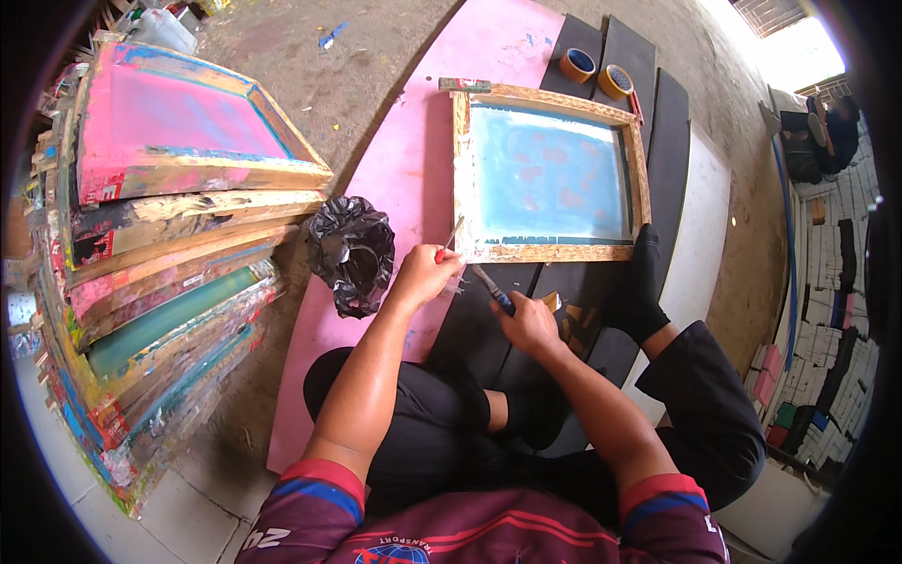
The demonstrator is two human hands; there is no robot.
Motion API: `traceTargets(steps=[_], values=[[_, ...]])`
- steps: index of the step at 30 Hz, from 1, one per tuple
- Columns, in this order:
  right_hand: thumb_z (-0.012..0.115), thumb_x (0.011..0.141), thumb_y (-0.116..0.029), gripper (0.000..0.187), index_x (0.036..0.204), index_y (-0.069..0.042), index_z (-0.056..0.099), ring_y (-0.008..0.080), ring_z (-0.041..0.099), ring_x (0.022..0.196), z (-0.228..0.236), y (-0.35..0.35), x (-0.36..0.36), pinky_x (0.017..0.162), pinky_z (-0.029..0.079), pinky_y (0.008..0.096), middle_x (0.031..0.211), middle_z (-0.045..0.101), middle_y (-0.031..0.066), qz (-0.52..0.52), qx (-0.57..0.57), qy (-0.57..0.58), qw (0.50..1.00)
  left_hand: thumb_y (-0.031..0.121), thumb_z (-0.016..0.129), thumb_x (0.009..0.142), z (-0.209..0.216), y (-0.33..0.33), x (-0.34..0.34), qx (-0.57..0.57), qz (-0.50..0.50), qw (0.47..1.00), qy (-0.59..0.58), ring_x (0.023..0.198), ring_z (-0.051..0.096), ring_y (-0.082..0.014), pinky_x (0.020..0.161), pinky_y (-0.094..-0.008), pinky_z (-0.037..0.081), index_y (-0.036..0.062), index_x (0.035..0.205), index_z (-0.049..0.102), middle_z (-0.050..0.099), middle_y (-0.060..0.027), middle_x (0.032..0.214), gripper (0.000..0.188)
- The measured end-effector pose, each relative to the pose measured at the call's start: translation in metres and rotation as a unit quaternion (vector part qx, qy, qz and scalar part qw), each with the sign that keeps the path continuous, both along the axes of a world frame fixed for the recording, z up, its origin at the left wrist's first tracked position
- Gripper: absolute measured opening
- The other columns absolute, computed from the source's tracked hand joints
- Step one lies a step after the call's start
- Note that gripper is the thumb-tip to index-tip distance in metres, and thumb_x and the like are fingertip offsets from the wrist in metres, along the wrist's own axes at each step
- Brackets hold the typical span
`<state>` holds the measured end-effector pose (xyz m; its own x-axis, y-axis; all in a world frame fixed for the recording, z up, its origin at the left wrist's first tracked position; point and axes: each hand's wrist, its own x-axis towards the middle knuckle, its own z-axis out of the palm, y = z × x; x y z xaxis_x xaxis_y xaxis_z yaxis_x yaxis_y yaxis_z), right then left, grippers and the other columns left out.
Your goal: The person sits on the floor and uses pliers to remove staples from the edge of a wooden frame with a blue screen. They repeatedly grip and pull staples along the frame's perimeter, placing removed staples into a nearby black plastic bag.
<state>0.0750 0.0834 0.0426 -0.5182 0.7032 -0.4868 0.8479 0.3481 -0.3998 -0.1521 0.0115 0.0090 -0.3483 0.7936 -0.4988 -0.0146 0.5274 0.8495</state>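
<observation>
A wooden screen-printing frame (550, 174) with blue-coated mesh lies in front of me. My left hand (426, 274) is closed round a slim red-handled tool (442, 254); its thin tip points up beside the frame's near left corner. In my right hand (531, 324) is a dark blue-handled tool (505, 303), whose narrow metal end reaches toward that same corner. The exact kind of either tool is too small to tell. My foot in a black sock (644, 277) rests against the frame's near right corner. A crumpled black plastic bag (352, 254) sits left of my left hand.
Under the frame are pink (423, 150) and black boards (669, 150). Two tape rolls, one blue-centred (577, 64) and one yellowish (615, 82), stand beyond it. Several paint-stained frames (202, 174) are stacked at left. A small greyish block (465, 85) lies at the frame's far left corner.
</observation>
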Motion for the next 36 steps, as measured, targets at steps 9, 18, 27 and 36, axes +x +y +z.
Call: traceTargets(steps=[9, 18, 27, 36], values=[[0.061, 0.098, -0.048, 0.049, 0.118, -0.004, 0.067, 0.0454, 0.07, 0.094, 0.018, -0.016, -0.007, 0.083, 0.054, 0.0551, 0.091, 0.072, 0.0263, 0.039, -0.08, 0.017, 0.996, 0.021, 0.075, 0.09, 0.008, -0.003, 0.001, -0.018, -0.003, 0.999, -0.049, 0.062, 0.061, -0.0145, 0.06, -0.0341, 0.048, 0.0009, 0.081, 0.068, 0.066, -0.0053, 0.068, 0.024], [0.063, 0.097, -0.044, 0.045, 0.122, -0.007, 0.067, 0.0411, 0.07, 0.097, 0.014, -0.021, 0.03, 0.084, 0.054, 0.0511, 0.099, 0.074, 0.0206, 0.005, -0.016, 0.041, 0.999, 0.032, 0.08, 0.083, 0.023, -0.012, -0.006, -0.114, -0.067, 0.964, 0.232, 0.084, 0.072, -0.0376, 0.074, -0.0458, 0.055, 0.0037, 0.088, 0.072, 0.074, -0.0195, 0.085, 0.03], [0.069, 0.094, -0.044, 0.044, 0.114, -0.006, 0.064, 0.041, 0.067, 0.099, -0.007, -0.049, 0.039, 0.083, 0.054, 0.0504, 0.1, 0.068, 0.0202, -0.024, 0.075, 0.032, 0.996, 0.031, 0.078, 0.087, 0.023, -0.01, 0.004, -0.04, -0.032, 0.97, 0.236, 0.077, 0.072, -0.0325, 0.071, -0.0436, 0.054, 0.0048, 0.089, 0.073, 0.074, -0.0158, 0.081, 0.026], [0.076, 0.085, -0.045, 0.051, 0.119, -0.01, 0.063, 0.0294, 0.058, 0.107, -0.023, -0.049, 0.057, 0.081, 0.051, 0.0436, 0.113, 0.059, 0.0103, 0.017, 0.206, -0.007, 0.978, 0.029, 0.076, 0.088, 0.049, 0.002, 0.029, -0.03, -0.033, 0.967, 0.249, 0.076, 0.072, -0.0333, 0.07, -0.0431, 0.054, 0.005, 0.092, 0.075, 0.073, -0.0157, 0.08, 0.024]])
